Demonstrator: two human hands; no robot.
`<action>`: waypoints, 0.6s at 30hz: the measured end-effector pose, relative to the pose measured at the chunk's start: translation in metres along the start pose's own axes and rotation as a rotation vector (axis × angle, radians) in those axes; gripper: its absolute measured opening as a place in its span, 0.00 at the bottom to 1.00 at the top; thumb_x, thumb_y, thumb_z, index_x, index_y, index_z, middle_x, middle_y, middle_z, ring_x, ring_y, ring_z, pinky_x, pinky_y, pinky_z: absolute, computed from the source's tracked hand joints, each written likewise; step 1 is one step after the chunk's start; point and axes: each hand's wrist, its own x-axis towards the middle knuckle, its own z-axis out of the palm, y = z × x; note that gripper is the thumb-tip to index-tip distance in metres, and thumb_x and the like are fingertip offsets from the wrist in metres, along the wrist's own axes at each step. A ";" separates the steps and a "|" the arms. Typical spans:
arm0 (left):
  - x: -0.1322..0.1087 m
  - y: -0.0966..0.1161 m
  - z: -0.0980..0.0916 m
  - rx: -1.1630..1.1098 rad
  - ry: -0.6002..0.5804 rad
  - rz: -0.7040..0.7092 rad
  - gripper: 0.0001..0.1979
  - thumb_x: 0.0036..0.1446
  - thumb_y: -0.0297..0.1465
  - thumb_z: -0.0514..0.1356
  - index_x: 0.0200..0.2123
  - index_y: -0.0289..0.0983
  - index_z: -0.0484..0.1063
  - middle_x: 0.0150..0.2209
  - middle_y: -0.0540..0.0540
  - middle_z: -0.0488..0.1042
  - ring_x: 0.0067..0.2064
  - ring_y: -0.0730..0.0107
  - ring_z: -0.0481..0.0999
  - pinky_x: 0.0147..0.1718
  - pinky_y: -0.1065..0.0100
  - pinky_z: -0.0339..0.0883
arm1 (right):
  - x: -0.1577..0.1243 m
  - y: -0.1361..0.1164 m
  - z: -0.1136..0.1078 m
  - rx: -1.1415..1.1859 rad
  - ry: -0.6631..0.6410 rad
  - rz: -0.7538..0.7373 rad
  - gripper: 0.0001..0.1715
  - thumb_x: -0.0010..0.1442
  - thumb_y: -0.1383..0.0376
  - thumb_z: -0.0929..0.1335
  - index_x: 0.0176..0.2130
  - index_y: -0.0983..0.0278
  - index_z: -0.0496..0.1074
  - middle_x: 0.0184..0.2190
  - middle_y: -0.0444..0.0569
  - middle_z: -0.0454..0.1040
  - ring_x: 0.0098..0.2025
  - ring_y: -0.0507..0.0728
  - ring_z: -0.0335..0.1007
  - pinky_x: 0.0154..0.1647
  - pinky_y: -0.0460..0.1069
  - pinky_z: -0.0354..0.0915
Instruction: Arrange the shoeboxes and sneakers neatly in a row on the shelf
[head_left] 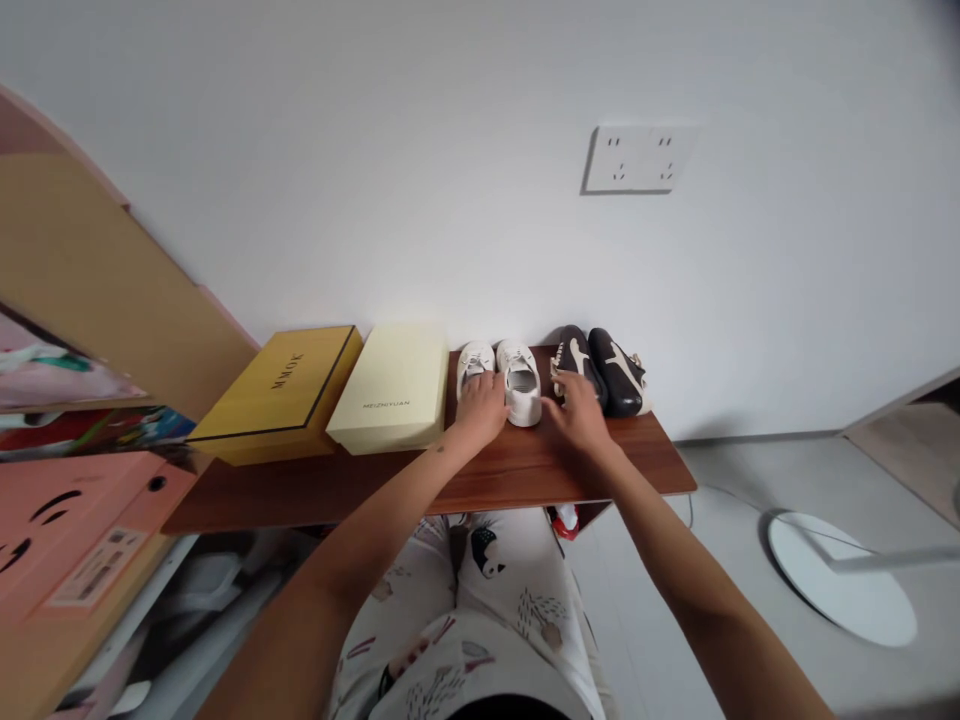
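A pair of white shoes stands on the brown wooden shelf (517, 470), toes toward the wall. My left hand (482, 405) lies over the heel of the left white shoe (475, 358), its fingers partly hidden. Between my hands is the right white shoe (523, 400). My right hand (576, 412) has its fingers apart, thumb near the right white shoe's heel and fingers beside the dark brown shoes (619, 375). Left of the shoes, a cream box (397, 385) and a yellow box (281, 385) sit side by side.
Behind the shelf rises a white wall with a socket plate (637, 158). At the left are a pink box (75, 520) and stacked items on shelving. A round white base (840, 578) stands on the floor at the right.
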 end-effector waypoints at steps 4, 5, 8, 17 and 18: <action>0.011 0.038 0.011 -0.256 -0.015 0.165 0.27 0.58 0.30 0.62 0.60 0.37 0.61 0.57 0.35 0.66 0.61 0.51 0.65 0.61 0.56 0.56 | -0.025 0.064 -0.030 -0.050 0.426 0.324 0.30 0.63 0.52 0.65 0.57 0.68 0.64 0.56 0.65 0.67 0.61 0.67 0.60 0.62 0.63 0.55; 0.016 0.052 0.018 -0.328 -0.045 0.178 0.27 0.59 0.31 0.61 0.61 0.37 0.60 0.58 0.36 0.66 0.61 0.53 0.65 0.61 0.58 0.56 | -0.030 0.082 -0.038 -0.069 0.485 0.457 0.34 0.60 0.50 0.67 0.57 0.70 0.64 0.56 0.66 0.68 0.60 0.69 0.60 0.61 0.65 0.55; 0.028 0.094 0.046 -0.497 -0.133 0.039 0.33 0.59 0.35 0.62 0.64 0.35 0.56 0.61 0.33 0.64 0.63 0.53 0.64 0.60 0.60 0.57 | -0.043 0.127 -0.056 0.069 0.329 0.791 0.42 0.51 0.44 0.72 0.52 0.73 0.69 0.47 0.66 0.74 0.51 0.70 0.69 0.54 0.63 0.62; 0.063 0.127 0.075 -0.455 -0.300 -0.168 0.24 0.55 0.38 0.66 0.52 0.34 0.67 0.53 0.36 0.74 0.55 0.55 0.73 0.50 0.64 0.66 | -0.036 0.142 -0.075 0.062 0.021 0.557 0.32 0.51 0.43 0.71 0.43 0.65 0.73 0.32 0.49 0.77 0.37 0.60 0.73 0.38 0.51 0.66; 0.066 0.127 0.071 -0.391 -0.314 -0.090 0.23 0.55 0.38 0.66 0.51 0.35 0.67 0.52 0.37 0.75 0.54 0.54 0.74 0.49 0.63 0.67 | -0.034 0.141 -0.078 -0.056 0.002 0.536 0.29 0.52 0.45 0.71 0.43 0.64 0.73 0.32 0.50 0.77 0.37 0.60 0.73 0.37 0.51 0.65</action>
